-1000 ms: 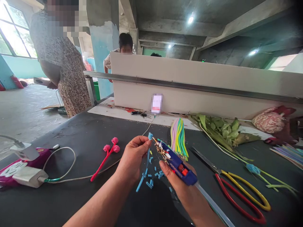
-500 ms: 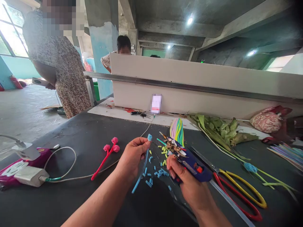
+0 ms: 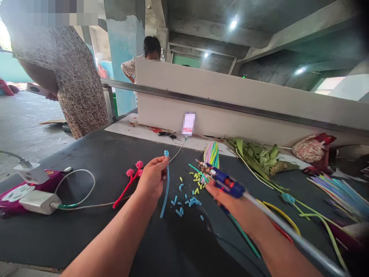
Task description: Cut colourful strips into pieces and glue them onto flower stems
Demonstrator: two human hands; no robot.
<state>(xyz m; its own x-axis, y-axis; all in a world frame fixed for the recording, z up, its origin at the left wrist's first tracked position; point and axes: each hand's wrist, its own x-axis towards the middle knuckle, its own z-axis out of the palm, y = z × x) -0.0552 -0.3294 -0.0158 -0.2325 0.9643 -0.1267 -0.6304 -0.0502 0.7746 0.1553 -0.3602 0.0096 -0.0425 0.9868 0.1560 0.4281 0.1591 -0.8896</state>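
Note:
My left hand [image 3: 152, 175] pinches a blue pipe-cleaner stem [image 3: 165, 196]; a small curled blue bud tops it, above the fingertips. My right hand [image 3: 226, 197] is wrapped round a dark blue glue gun [image 3: 226, 182] whose nozzle, crusted with debris, points left and away from me. A long glue stick [image 3: 284, 229] trails from its back end. The gun and the bud are apart. Between and below the hands lie several cut blue pieces [image 3: 192, 201] and yellow pieces [image 3: 196, 190]. A red pipe-cleaner sprig [image 3: 127, 188] with round blooms lies left of my left hand.
Scissors [image 3: 278, 211] lie partly under my right arm. Pipe-cleaner bundles [image 3: 211, 154] and green leaves [image 3: 259, 154] lie behind. A phone [image 3: 188, 124] leans against the white partition [image 3: 245, 92]. At left are a power strip [image 3: 17, 194] and cable. A person [image 3: 75, 77] stands beyond the table.
My left hand has shifted left and slightly away with the blue stem. The glue gun has swung round in my right hand, its rear now further left and higher, baring more of the tabletop.

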